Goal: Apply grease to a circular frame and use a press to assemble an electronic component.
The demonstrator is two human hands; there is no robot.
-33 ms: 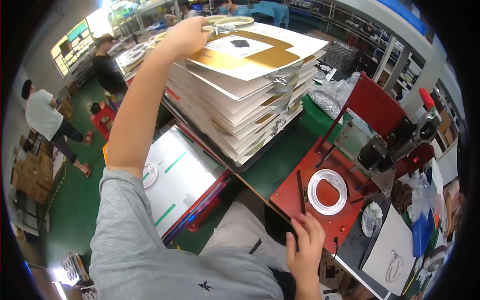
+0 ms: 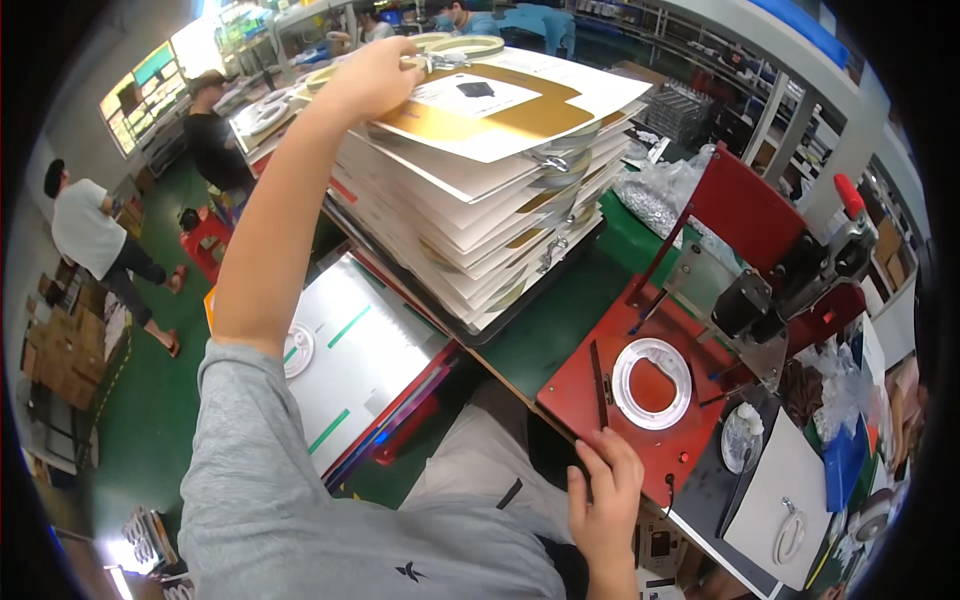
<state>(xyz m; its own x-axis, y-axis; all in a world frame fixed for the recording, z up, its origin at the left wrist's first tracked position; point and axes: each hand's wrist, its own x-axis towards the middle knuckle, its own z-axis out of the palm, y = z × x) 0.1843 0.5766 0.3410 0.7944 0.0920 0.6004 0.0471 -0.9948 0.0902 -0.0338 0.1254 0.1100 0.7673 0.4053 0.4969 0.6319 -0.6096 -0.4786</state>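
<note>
Our right hand [image 2: 605,490] nearest, fingers loosely curled and parted, at near edge of red plate [image 2: 565,385]; cannot tell whether fingertips touch it. White ring [image 2: 623,385] lies flat on plate. To our left, silvery panel [image 2: 365,345] with green strips. Beyond, tall stack of white sheets [image 2: 440,205] in black tray [image 2: 475,338] on green tabletop [image 2: 535,325]. We hold left hand [image 2: 382,80] at stack's top, beside pale rings [image 2: 475,46], fingers bent; cannot tell whether pinching. Farther off, person in white shirt [image 2: 85,225].
</note>
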